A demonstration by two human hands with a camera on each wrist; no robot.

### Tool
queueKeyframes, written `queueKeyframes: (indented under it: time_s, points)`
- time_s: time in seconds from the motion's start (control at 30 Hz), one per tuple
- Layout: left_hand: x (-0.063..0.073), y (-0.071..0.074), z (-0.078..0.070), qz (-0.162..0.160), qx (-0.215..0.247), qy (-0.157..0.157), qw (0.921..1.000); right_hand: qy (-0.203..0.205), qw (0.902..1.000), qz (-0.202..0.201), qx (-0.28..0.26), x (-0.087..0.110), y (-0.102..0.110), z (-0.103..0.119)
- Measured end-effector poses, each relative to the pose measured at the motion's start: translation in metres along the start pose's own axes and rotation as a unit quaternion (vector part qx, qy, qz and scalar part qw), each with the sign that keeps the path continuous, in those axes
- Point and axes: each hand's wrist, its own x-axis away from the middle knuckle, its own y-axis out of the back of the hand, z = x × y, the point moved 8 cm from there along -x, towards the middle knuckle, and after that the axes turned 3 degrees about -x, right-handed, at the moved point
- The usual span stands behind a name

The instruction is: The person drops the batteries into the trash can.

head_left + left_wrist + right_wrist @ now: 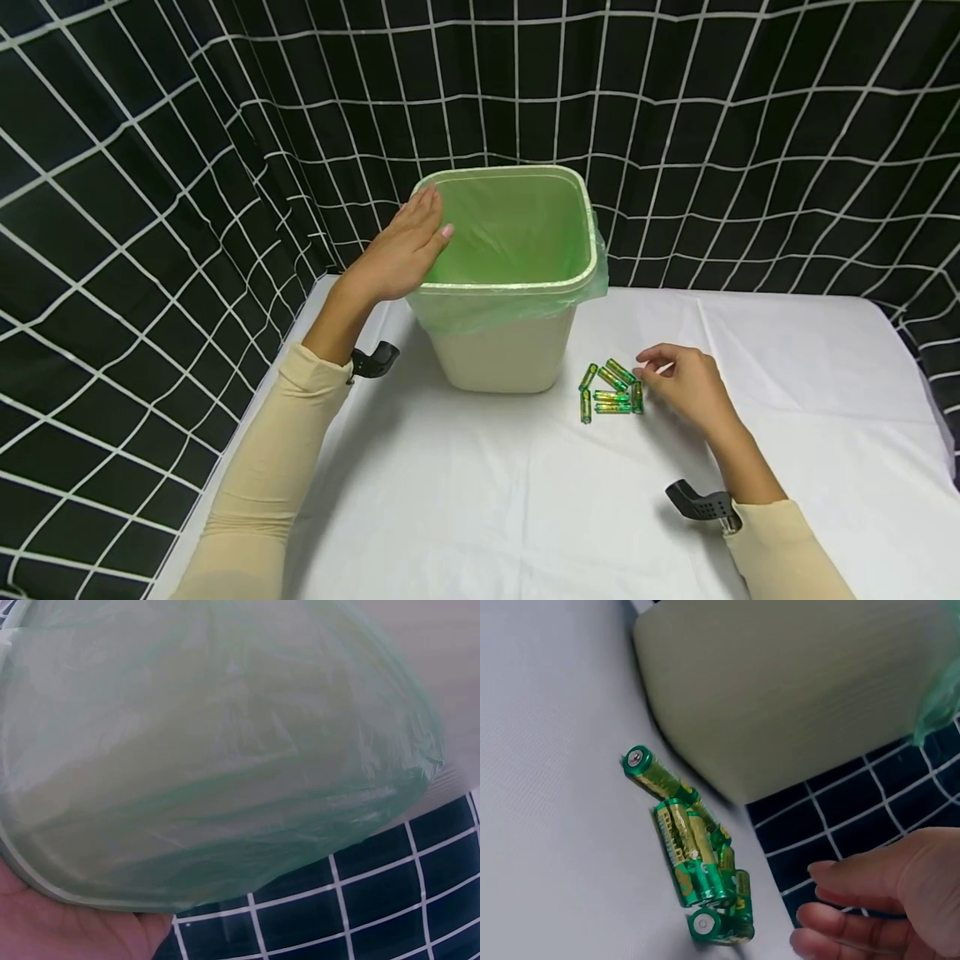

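Toward the far edge of the surface (465, 500), the left grip (401, 250) rests unclenched on the rim (517, 288) of a bin (502, 358); just right of it, in from that edge, lie green batteries (612, 397). The right grip (686, 385), beside them, seems to hold nothing. Rigid, probably dense, they'd likely roll: pinch one mid-barrel.

The cream-sleeved left arm (262, 475) stretches toward the far left, its bare left hand (405, 246) extended, fingers straight; the cream-sleeved right arm (783, 554) reaches from near right, its bare right hand (688, 385) loosely bent.
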Motion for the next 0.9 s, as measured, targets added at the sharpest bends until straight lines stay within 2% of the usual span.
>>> queueKeyframes:
  time_s: [0.3, 0.63, 0.9]
  points:
    - [0.000, -0.001, 0.002, -0.002, 0.000, 0.000, 1.0000, -0.039, 0.9981, 0.048, 0.007, 0.001, -0.009, -0.013]
    - [0.001, 0.001, 0.004, -0.008, 0.006, -0.001, 0.9999, -0.080, 0.9916, 0.102, 0.004, 0.004, -0.017, -0.016]
    - [-0.001, 0.001, 0.004, -0.015, 0.002, -0.007, 0.9999, -0.077, 0.9903, 0.115, 0.012, 0.005, -0.023, -0.018]
